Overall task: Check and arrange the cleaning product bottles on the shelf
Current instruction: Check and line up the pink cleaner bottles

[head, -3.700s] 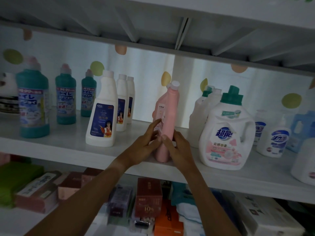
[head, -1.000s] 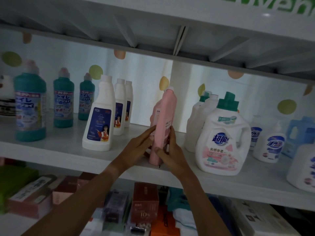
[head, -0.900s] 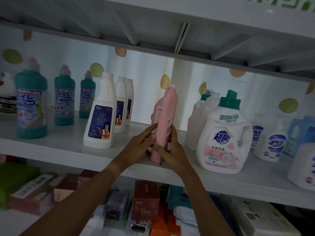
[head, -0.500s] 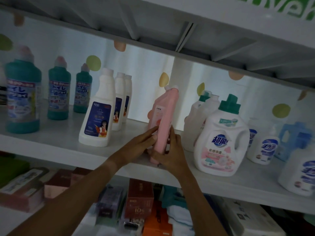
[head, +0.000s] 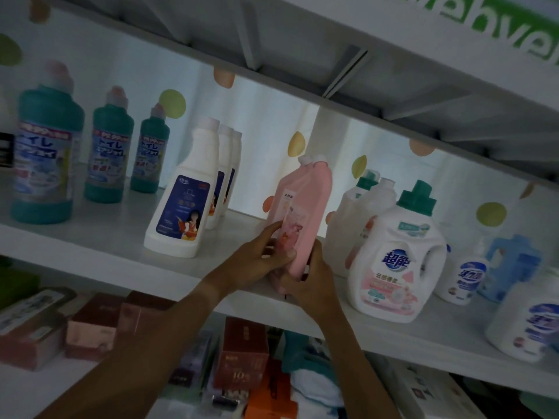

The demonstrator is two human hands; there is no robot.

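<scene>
Pink plastic, the tall bottle [head: 305, 219] held in both hands stands near the front edge of the white shelf [head: 99, 246], about midway along it, leaning so its white cap tips away from the viewer. Its pale label carries small print too blurred to read. The left hand [head: 257, 261] grips the bottle's lower left side, thumb laid across the label; the right hand [head: 308, 282] curls round the base from the right.

Toward the shelf's left end stand three teal bottles [head: 112, 146] in a row running back, their labels showing the Japanese word トイレ in blue. Between them and the pink bottle stands a file of white bottles [head: 187, 195], the front one bearing a dark blue label with a cartoon figure. Right of the hands sits a white detergent jug [head: 396, 261] with a green cap, marked 超能 in a blue roundel above pink flowers. Smaller white pump bottles [head: 465, 273] and a blue jug [head: 511, 261] crowd the right end.

Overhead, the upper shelf's white fascia [head: 393, 22] shows green lettering, cut off. The back wall [head: 266, 122] is pale with green, orange and yellow dots. Below, boxes [head: 242, 355] fill a lower shelf.
</scene>
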